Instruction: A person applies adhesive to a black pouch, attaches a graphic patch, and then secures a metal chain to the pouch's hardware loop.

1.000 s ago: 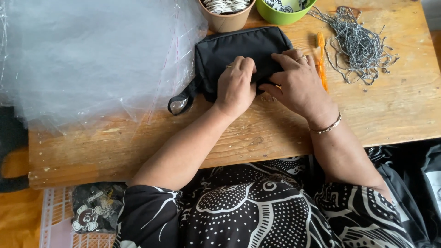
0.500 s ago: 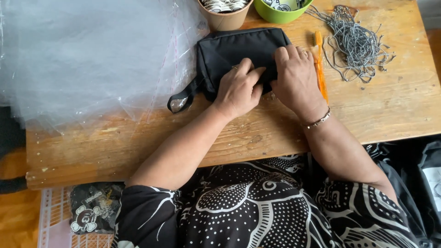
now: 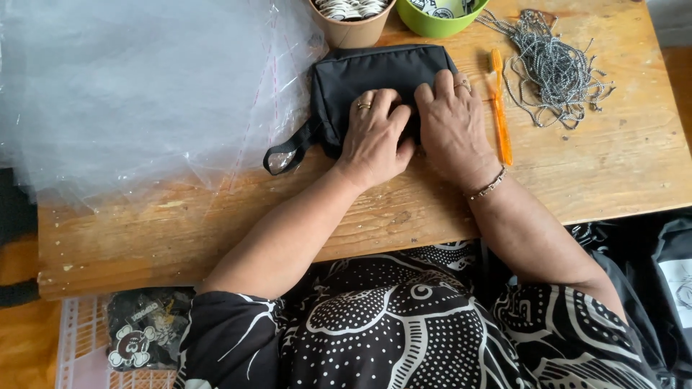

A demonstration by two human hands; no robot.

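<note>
A black fabric pouch (image 3: 375, 72) with a strap loop at its left end lies flat on the wooden table (image 3: 598, 173). My left hand (image 3: 375, 137) rests palm-down on the pouch's front half, fingers together, a ring on one finger. Beside it, my right hand (image 3: 453, 122) presses flat on the right part of the pouch, with a ring and a wrist bracelet. Both hands lie on top of the pouch, side by side, thumbs almost touching.
A heap of clear plastic bags (image 3: 137, 86) covers the table's left half. Behind the pouch stand a tan cup (image 3: 353, 21) and a green bowl (image 3: 436, 18). An orange tool (image 3: 499, 108) and a tangle of metal ball chains (image 3: 555, 68) lie to the right.
Both hands have slid a little forward over the pouch and flattened onto it. The pouch stays in place.
</note>
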